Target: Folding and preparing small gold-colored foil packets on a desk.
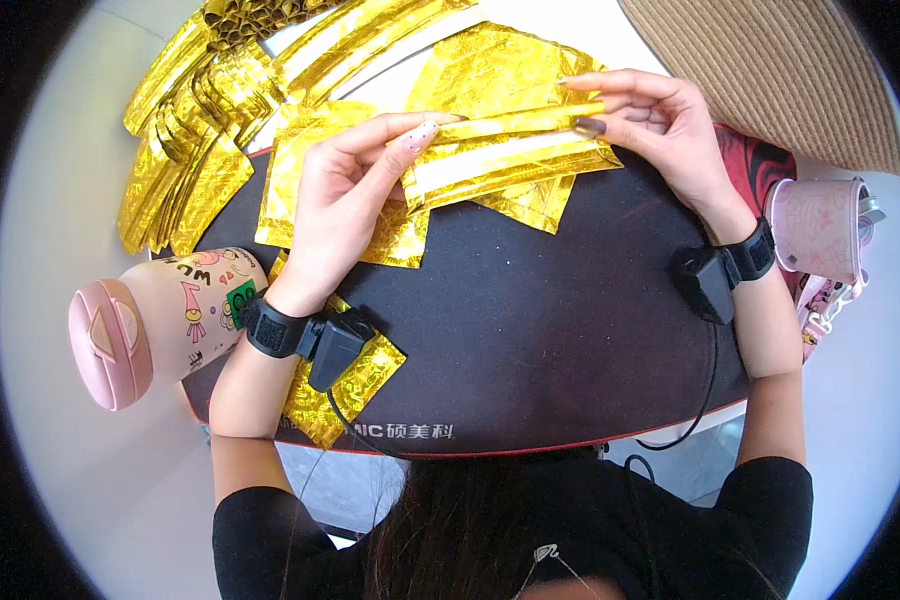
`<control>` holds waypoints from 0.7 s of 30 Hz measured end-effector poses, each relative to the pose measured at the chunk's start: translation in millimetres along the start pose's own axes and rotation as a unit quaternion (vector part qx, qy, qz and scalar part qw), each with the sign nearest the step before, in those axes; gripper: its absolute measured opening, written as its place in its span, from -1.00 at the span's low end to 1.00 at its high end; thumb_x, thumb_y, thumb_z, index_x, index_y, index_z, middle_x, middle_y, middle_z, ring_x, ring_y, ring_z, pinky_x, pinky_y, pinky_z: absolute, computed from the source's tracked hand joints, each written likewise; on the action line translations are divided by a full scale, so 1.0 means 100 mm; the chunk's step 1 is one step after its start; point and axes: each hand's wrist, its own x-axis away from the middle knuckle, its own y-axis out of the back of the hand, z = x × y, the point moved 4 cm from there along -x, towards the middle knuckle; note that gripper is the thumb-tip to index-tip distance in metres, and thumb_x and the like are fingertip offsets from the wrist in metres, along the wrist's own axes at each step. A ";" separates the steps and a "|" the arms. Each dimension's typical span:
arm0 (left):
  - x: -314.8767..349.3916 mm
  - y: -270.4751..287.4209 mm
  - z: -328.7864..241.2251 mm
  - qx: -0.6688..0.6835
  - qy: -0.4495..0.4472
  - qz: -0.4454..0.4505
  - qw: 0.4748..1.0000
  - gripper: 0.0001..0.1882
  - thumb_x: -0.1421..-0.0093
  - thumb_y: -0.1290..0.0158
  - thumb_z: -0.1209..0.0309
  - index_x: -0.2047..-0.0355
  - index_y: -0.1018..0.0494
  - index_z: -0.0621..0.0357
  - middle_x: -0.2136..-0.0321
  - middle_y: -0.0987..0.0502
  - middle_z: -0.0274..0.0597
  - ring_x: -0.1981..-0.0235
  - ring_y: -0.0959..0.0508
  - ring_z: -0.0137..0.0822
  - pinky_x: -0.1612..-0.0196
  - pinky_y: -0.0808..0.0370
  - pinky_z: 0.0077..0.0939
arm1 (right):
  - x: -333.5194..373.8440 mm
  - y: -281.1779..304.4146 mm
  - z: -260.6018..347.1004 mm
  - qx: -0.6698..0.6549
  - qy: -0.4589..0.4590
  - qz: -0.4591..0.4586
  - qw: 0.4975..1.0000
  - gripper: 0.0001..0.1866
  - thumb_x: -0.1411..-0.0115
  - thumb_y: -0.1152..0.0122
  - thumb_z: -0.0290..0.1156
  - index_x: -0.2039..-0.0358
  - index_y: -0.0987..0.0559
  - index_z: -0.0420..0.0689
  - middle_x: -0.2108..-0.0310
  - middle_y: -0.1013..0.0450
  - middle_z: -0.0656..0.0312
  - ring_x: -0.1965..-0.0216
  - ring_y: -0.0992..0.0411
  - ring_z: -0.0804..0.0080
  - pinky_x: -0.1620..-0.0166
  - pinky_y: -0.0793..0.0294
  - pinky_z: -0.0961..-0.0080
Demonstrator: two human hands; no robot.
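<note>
1. Both hands grasp one folded gold foil sheet (505, 160) above the far part of a black desk mat (530, 330); the left hand (345, 205) pinches its left end between thumb and fingers, and the right hand (660, 125) pinches its right end at the upper fold.
2. Nearest the person, long dark hair (470, 530) and black sleeves fill the lower edge of the view, and the mat lies on a white table (60, 420).
3. Each wrist carries a black band with a small black box: the left wrist device (315, 340) trails a thin cable toward the body, and the right wrist device (725, 270) does the same.
4. Under the left wrist, a gold foil piece (355, 390) lies on the near left corner of the mat.
5. Left of that wrist, a pink bottle with cartoon stickers (165, 320) lies on its side, touching the mat's edge.
6. At the right, a pale pink cup (825, 230) sits just beyond the right wrist.
7. Behind the held sheet, more flat gold foil sheets (310, 180) overlap on the mat.
8. Farther left, a stack of folded gold foil strips (185, 140) fans out on the table.
9. At the far right, a woven tan mat (780, 70) covers the corner.
</note>
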 end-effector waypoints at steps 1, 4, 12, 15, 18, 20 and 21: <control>0.00 0.00 0.00 0.012 -0.005 -0.003 1.000 -0.76 -0.26 -0.03 0.40 0.10 -0.53 0.21 0.50 -0.55 -0.47 0.64 -0.23 -0.76 0.61 -0.12 -0.82 | 0.01 -0.01 0.02 -0.002 0.019 0.011 1.000 -0.69 -0.13 -0.22 -0.53 0.08 -0.54 -0.26 0.24 -0.55 0.17 0.28 -0.51 0.62 0.15 -0.50 0.70; 0.01 0.02 0.00 0.020 -0.009 0.003 1.000 -0.76 -0.26 -0.02 0.42 0.11 -0.52 0.25 0.46 -0.56 -0.43 0.61 -0.27 -0.75 0.57 -0.17 -0.83 | 0.01 -0.02 0.02 -0.001 0.037 0.022 0.999 -0.72 -0.14 -0.20 -0.54 0.10 -0.55 -0.27 0.24 -0.55 0.17 0.28 -0.51 0.62 0.14 -0.50 0.69; 0.00 -0.05 -0.02 0.074 -0.038 0.044 0.996 -0.73 -0.25 -0.02 0.48 0.06 -0.47 0.33 0.23 -0.59 -0.20 0.27 -0.52 -0.59 0.21 -0.44 -0.78 | 0.00 0.02 -0.06 -0.046 0.002 0.009 0.999 -0.74 -0.17 -0.17 -0.52 0.12 -0.55 -0.30 0.24 -0.55 0.19 0.26 -0.50 0.60 0.11 -0.49 0.67; 0.01 -0.03 -0.01 0.067 -0.028 0.043 0.996 -0.75 -0.26 0.00 0.47 0.08 -0.49 0.32 0.21 -0.58 -0.20 0.26 -0.51 -0.60 0.21 -0.41 -0.78 | 0.00 0.01 -0.04 -0.034 0.003 0.018 0.999 -0.74 -0.18 -0.15 -0.51 0.11 -0.54 -0.30 0.23 -0.54 0.20 0.27 -0.50 0.62 0.11 -0.49 0.67; 0.01 -0.01 0.01 0.011 0.031 0.048 0.998 -0.74 -0.26 0.00 0.47 0.07 -0.48 0.31 0.20 -0.57 -0.21 0.25 -0.51 -0.60 0.18 -0.41 -0.77 | 0.02 0.02 -0.03 -0.028 -0.001 0.008 1.000 -0.75 -0.17 -0.15 -0.55 0.12 -0.56 -0.28 0.25 -0.55 0.21 0.28 -0.49 0.64 0.12 -0.48 0.69; 0.01 -0.02 0.02 0.058 -0.037 0.049 0.996 -0.74 -0.25 -0.01 0.49 0.07 -0.48 0.30 0.20 -0.57 -0.25 0.27 -0.51 -0.61 0.21 -0.41 -0.77 | 0.02 0.03 -0.03 -0.015 0.010 0.024 1.000 -0.75 -0.13 -0.14 -0.58 0.15 -0.58 -0.26 0.29 -0.56 0.22 0.27 -0.49 0.65 0.12 -0.47 0.70; 0.01 -0.03 0.01 0.059 -0.038 0.050 0.996 -0.74 -0.25 -0.01 0.49 0.07 -0.48 0.30 0.20 -0.57 -0.25 0.27 -0.51 -0.61 0.21 -0.41 -0.77 | 0.03 0.04 -0.04 -0.014 0.010 0.024 1.000 -0.75 -0.13 -0.14 -0.58 0.15 -0.58 -0.26 0.29 -0.56 0.22 0.27 -0.49 0.65 0.12 -0.47 0.70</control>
